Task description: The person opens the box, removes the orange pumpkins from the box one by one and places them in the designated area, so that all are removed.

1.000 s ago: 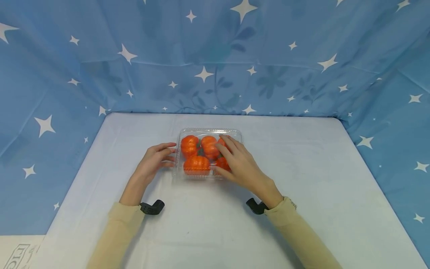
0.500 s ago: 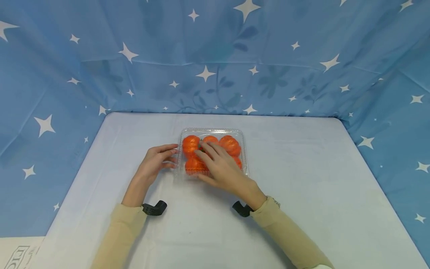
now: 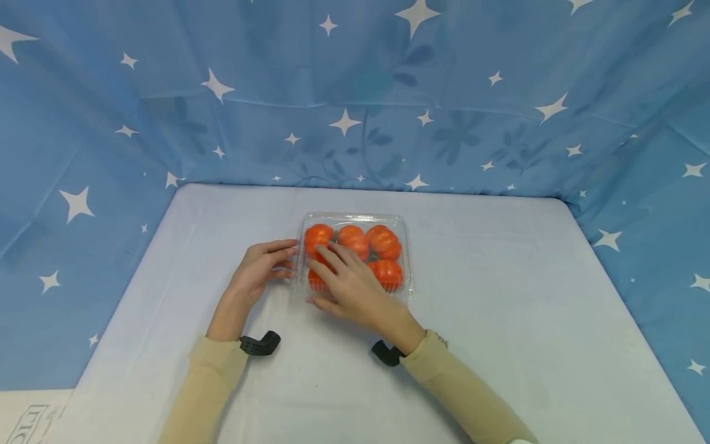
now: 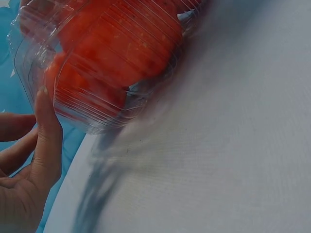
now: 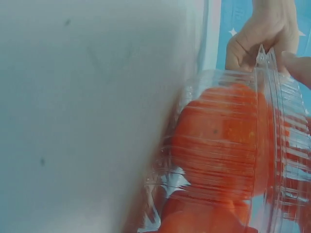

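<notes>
Head view: near the table's [image 3: 499, 277] far edge and parallel to it lengthwise, clear box [image 3: 355, 217] of orange fruit [image 3: 384, 242]; left hand [image 3: 257, 268] loosely spread at its left end, right hand [image 3: 355, 293] spread above its near-left corner, neither clearly nearer.

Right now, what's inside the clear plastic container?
The clear plastic container holds orange pumpkin-shaped pieces: three in the far row, one near right, one partly showing near left. In the head view, the right hand covers the middle of the near row.
</notes>
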The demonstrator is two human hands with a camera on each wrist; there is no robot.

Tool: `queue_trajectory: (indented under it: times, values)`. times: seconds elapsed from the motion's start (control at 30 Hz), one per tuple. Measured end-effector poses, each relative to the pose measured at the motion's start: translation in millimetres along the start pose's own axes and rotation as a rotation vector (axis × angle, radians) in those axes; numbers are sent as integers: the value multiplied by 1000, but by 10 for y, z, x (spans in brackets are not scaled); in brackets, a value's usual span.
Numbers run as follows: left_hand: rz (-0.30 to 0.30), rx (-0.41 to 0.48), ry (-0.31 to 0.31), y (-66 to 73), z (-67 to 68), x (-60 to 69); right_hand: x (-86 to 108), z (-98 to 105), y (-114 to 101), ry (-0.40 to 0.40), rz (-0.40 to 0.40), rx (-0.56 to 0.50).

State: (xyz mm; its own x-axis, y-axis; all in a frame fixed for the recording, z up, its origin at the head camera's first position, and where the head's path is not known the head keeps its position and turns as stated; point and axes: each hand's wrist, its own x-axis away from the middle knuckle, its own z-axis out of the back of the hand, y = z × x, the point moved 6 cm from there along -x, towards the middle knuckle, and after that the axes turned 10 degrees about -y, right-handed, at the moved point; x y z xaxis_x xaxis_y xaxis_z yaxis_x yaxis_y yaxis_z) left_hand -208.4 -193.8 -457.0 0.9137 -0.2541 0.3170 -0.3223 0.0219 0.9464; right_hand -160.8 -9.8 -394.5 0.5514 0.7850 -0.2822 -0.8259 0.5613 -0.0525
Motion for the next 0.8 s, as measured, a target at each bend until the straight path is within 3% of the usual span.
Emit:
queue_trajectory:
  times: [0.47,0.8]
  values:
    - [24,12,15,-57,41,-24,-14,-53,-89,-39,-5,67]
    - [1,-6,21,-22,10,-12,-23,-76,-118,44,-37,109]
